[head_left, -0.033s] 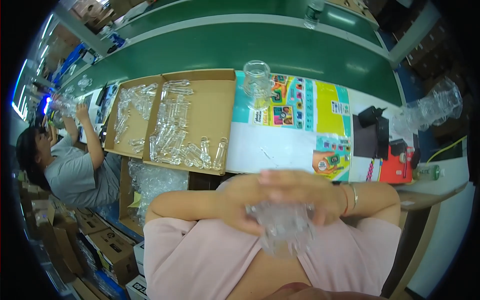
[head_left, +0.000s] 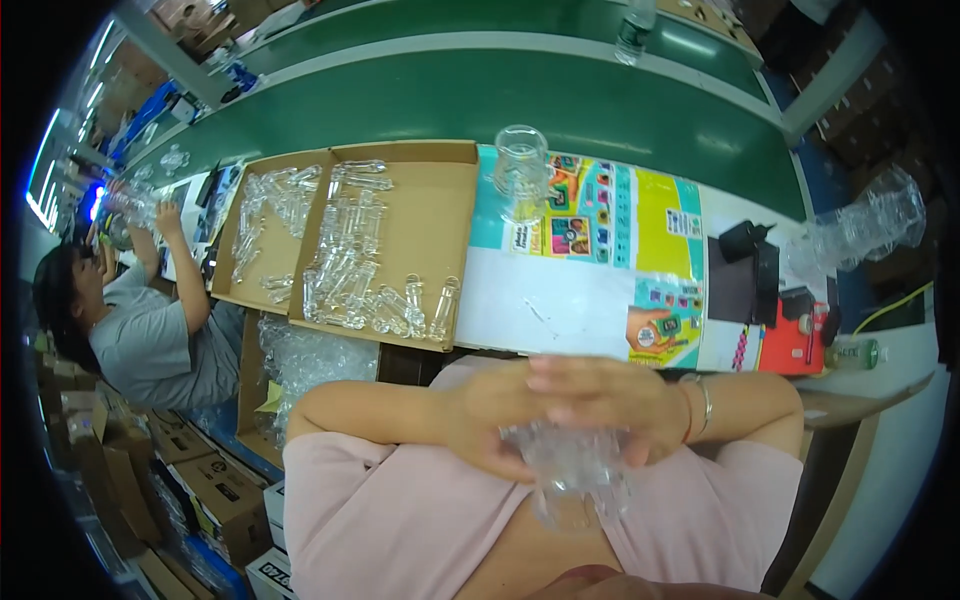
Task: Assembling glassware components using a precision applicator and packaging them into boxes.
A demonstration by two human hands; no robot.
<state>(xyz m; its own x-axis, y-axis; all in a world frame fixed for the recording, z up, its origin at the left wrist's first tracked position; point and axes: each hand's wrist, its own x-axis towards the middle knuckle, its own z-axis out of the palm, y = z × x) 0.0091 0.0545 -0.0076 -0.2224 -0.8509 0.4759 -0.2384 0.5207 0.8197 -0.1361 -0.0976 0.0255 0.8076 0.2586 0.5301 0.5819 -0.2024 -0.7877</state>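
Over at the left, a co-worker (head_left: 150, 340) in grey is holding up something clear, too blurred to make out. Next, a left tray (head_left: 272, 255) and a right tray (head_left: 425, 220) are sitting side by side on the green desk (head_left: 640, 110), with many clear rods (head_left: 345, 235) lying inside; the right one is showing bare cardboard beyond its heap. Below them, clear wrap (head_left: 315, 355) is filling a box. The left hand (head_left: 490, 415) is curling around a clear piece (head_left: 578, 470) close to the person's chest, above the lap. Behind, a clear jar (head_left: 522, 165) is standing on printed sheets. The right hand (head_left: 640, 400) is closing over the same piece, the fingers of both overlapping. Farther right, a black stand (head_left: 765, 275) and a clear stack (head_left: 865, 225) are occupying the desk's end. The handling is looking unfinished to me: the piece is not yet resting on the desk, and plenty of rods are lying untouched.
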